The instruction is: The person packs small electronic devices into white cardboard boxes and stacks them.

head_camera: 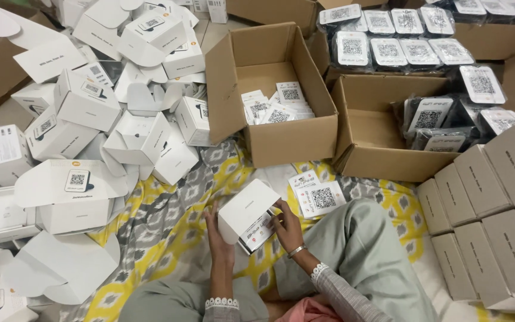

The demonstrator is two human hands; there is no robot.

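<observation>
The left hand [217, 229] has its fingers curled closed around the near left side of a small white carton [247, 209], thumb up along its edge. The right hand [286, 223] presses its fingers, bent and close together, against the carton's right end, where a printed flap or card [258, 232] sticks out underneath; whether they pinch that flap or only push on it cannot be told. The carton is held just above the person's lap, over a yellow, grey and white patterned sheet [168, 220] spread on the floor.

Just beyond the right hand lie two code-printed cards [317, 194] on the sheet. Behind them stands an open brown cardboard box [269, 89] with more such cards inside, and beside it a second open brown box [382, 128] holding dark wrapped packs. A heap of open white cartons [90, 107] fills the left; closed grey-brown boxes [490, 214] are stacked at the right.

Both forearms reach forward from the lap, wrists bent inward toward each other, a bangle [296, 251] on the right wrist.
</observation>
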